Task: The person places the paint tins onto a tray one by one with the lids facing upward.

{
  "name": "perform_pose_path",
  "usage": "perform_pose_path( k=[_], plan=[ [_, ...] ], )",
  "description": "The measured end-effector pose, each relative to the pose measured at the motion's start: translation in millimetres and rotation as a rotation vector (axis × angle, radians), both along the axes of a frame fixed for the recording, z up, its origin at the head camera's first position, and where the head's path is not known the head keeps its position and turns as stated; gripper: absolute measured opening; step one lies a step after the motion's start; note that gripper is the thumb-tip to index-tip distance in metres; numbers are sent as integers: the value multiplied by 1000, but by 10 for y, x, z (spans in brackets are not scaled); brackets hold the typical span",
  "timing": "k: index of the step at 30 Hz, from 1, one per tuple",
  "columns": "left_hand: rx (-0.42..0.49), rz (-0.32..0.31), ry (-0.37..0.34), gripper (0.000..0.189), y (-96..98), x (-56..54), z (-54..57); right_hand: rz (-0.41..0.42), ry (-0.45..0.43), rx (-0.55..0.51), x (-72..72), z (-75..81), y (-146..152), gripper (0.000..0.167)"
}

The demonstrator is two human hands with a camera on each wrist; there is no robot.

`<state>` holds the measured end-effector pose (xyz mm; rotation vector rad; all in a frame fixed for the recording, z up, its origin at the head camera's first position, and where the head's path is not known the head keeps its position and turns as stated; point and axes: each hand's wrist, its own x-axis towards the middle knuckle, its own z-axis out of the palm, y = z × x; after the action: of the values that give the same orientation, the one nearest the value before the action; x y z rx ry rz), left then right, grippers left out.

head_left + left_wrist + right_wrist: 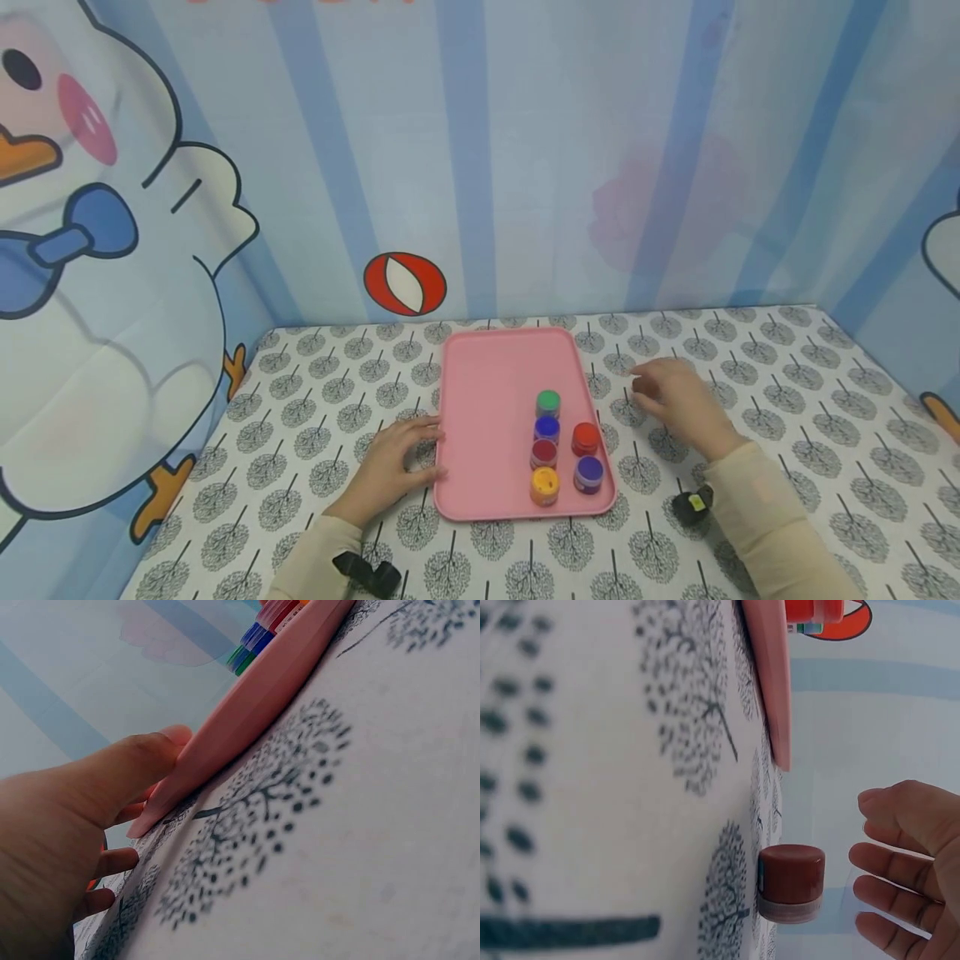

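Note:
My left hand [397, 462] rests at the left edge of a pink tray [487, 400], thumb and fingertips touching its rim. Toward the tray's right side stand small paint jars: a green-lidded jar [548, 403], a blue one [547, 429], a dark red one [543, 453], a yellow one [544, 485], a red one [585, 438] and a purple one [588, 473]. Right of the tray, my right hand [686, 404] hovers with loosely bent fingers. Close by its fingertips, a brown jar [791, 877] lies on its side on the cloth; the hand mostly hides it in the head view.
A white cloth [322, 400] printed with dark trees covers the table. Behind it hangs a blue striped curtain [540, 167] with a cartoon bird [97, 375] at the left. Dark camera straps [367, 575] sit on both wrists.

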<state>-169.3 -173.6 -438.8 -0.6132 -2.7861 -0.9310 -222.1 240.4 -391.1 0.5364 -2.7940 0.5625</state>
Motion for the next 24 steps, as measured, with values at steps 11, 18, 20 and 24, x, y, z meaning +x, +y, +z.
perform_pose_path(
  k=[11, 18, 20, 24],
  plan=[
    [-2, -1, 16, 50, -3, -12, -9, -41, -32, 36, -43, -37, 99, 46],
    [-8, 1, 30, 50, -6, -14, -8, -33, -48, 24, -60, -70, 147, 45],
    [-7, 0, 31, 50, -5, -13, -9, -33, -46, 31, -63, -78, 150, 46],
    [-1, -4, 30, 49, -1, -7, -10, -40, -45, 51, -61, -101, 163, 50]
  ],
)
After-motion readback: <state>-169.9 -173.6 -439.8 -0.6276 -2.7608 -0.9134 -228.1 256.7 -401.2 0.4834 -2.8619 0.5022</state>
